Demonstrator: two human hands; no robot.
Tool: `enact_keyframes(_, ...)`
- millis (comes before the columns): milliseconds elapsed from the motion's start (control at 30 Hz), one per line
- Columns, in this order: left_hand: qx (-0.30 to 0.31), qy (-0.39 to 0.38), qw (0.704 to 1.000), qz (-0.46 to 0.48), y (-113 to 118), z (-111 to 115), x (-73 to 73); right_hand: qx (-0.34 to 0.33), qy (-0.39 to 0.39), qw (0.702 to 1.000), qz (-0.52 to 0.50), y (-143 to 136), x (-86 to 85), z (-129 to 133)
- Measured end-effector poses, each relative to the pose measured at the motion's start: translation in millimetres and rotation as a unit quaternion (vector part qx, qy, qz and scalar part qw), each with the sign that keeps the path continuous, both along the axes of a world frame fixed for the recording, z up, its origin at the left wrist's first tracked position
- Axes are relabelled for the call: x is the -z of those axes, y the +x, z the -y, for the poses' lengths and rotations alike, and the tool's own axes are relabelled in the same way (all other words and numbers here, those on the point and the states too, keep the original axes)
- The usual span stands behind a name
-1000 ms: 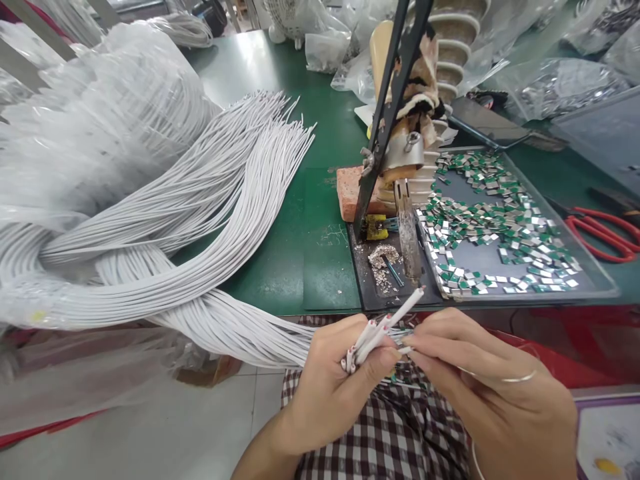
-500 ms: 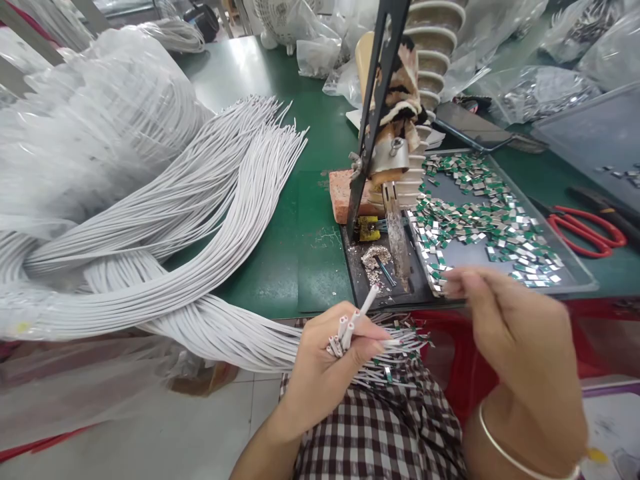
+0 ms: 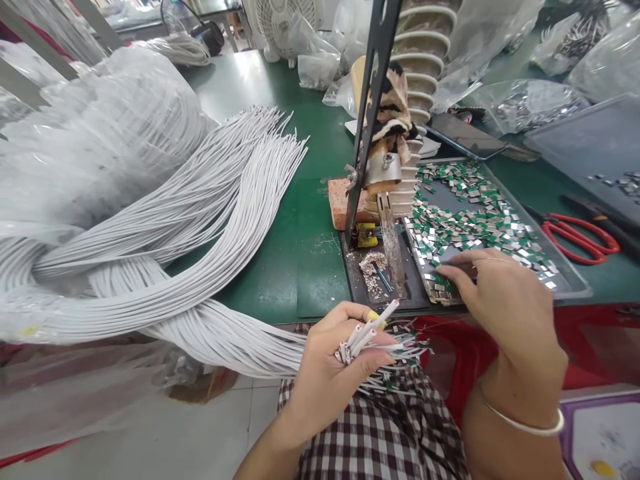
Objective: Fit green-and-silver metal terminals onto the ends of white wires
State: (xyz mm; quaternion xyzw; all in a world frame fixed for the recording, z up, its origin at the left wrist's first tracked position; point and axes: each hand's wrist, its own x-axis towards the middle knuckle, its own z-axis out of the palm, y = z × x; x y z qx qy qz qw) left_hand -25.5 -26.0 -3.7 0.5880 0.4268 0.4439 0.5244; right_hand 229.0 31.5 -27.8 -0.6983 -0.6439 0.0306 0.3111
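Several white cables (image 3: pixel 367 333) are gripped in my left hand (image 3: pixel 330 373), their cut ends pointing up past the thumb and showing reddish cores. A yellow wrap covers one fingertip of that hand. Below it, the long cable bundle (image 3: pixel 250 340) passes across my lap, and small green boards (image 3: pixel 387 383) show among its ends. My right hand (image 3: pixel 505 307) reaches down over the clear tray (image 3: pixel 575 290) of small green-and-silver circuit boards (image 3: pixel 465 227). Its thumb and fingers come together low at the tray's near left part; what lies between the fingertips is hidden.
A soldering iron (image 3: pixel 393 247) hangs from a black metal bracket (image 3: pixel 373 87) over a dark plate with solder scraps (image 3: pixel 373 273). Behind stand an orange brick (image 3: pixel 340 200) and a ribbed hose (image 3: pixel 417 60). Red-handled scissors (image 3: pixel 580 237) lie right; white cables (image 3: pixel 240 193) pile left.
My right hand has moved slightly left and lowered its fingertips to the boards in the tray. My left hand has turned a little, and its cables now point more to the right.
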Motion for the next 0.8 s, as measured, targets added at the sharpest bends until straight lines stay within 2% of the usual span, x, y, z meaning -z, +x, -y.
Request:
enact_keyframes(167, -0.037, -0.004, 0.999, 0.010, 5, 0, 0.4, 0.023, 0.019, 0.999, 0.011, -3, -5.2, 3)
enact_keyframes(267, -0.074, -0.015, 0.996, 0.041, 11, -2, -0.6, 0.012, 0.062, 0.998, -0.031, -19, -15.5, 19)
enact_keyframes(367, -0.075, -0.018, 0.996, 0.044, 16, -8, -4.4, -0.047, 0.083, 0.988, -0.120, -43, -25.5, 42)
enact_keyframes(400, -0.073, -0.019, 0.997, 0.034, 17, -10, -5.8, -0.079, 0.071, 0.977, -0.184, -52, -27.4, 49)
enact_keyframes(467, -0.072, -0.023, 0.997, 0.015, 19, -14, -8.0, -0.081, 0.054, 0.954, -0.284, -68, -28.1, 59)
enact_keyframes(533, -0.072, -0.026, 0.997, 0.010, 21, -17, -8.9, -0.067, 0.052, 0.939, -0.334, -80, -25.3, 64)
enact_keyframes(633, -0.070, -0.032, 0.997, 0.025, 23, -17, -8.3, -0.052, 0.077, 0.938, -0.333, -89, -18.7, 64)
enact_keyframes(800, -0.086, -0.048, 0.995, 0.032, 27, -17, -8.8, -0.043, 0.138, 0.956, -0.255, -93, -11.9, 62)
